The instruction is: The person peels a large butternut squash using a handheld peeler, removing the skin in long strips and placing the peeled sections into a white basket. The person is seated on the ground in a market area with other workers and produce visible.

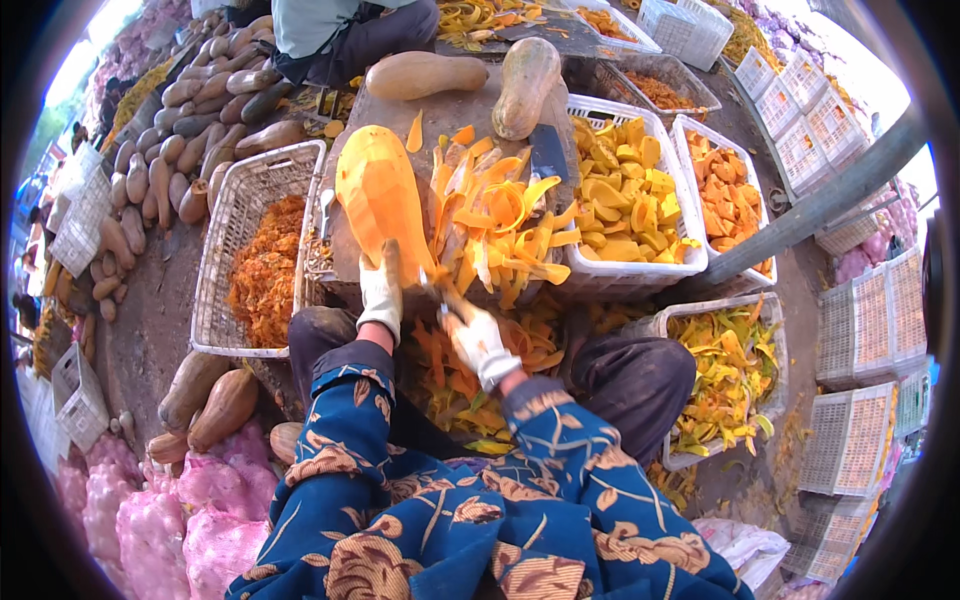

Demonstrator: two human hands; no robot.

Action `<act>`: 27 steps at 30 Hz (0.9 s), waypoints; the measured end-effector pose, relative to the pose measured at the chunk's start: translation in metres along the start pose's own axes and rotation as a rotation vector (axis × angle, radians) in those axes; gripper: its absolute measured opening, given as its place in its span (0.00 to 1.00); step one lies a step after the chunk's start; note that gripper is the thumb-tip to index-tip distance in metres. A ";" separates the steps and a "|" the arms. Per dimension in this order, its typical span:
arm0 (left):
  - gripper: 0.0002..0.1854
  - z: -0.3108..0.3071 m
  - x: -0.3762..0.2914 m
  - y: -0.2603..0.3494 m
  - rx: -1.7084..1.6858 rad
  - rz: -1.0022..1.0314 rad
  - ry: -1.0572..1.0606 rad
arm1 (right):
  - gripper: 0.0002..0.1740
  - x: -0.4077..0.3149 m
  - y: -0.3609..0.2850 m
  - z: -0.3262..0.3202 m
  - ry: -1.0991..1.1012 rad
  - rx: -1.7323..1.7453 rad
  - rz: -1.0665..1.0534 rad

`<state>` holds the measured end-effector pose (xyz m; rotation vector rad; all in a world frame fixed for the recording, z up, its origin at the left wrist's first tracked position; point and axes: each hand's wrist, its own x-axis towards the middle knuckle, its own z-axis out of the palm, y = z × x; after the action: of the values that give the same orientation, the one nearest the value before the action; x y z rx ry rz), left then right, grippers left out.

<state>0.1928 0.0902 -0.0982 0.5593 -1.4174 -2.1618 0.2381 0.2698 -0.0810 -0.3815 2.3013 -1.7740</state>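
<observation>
A large peeled orange squash [379, 191] lies lengthwise on a worn board [382, 112] before me. My gloved left hand [382, 289] grips its near end. In my gloved right hand [474, 334] is a peeler-like tool [436, 296], its metal end against the squash's near right side; blur hides its exact form. Long strips of peel [495, 210] are heaped on the board to the right of the squash. Two unpeeled squashes [426, 75] [526, 86] rest at the board's far end. A dark cleaver-like blade [549, 154] lies at its right edge.
Left of the board stands a crate [214, 259] of stringy orange pulp. On the right are crates of yellow chunks [622, 195], orange pieces [724, 195] and peelings [720, 367]. A metal pole [817, 202] slants across the right side. A seated person [352, 34] is beyond the board.
</observation>
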 end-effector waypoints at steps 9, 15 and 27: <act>0.32 0.004 -0.001 0.007 0.125 -0.002 0.035 | 0.18 -0.052 -0.007 -0.034 -0.134 0.262 0.319; 0.62 0.023 -0.005 0.029 0.714 -0.007 0.172 | 0.20 -0.032 -0.038 -0.084 -0.014 0.449 0.265; 0.71 0.032 -0.005 0.059 1.085 -0.136 0.096 | 0.27 -0.024 -0.029 -0.110 -0.017 0.797 0.400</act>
<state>0.1887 0.0963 -0.0316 1.1135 -2.4794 -1.2419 0.2279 0.3714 -0.0247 0.1883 1.3402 -2.2193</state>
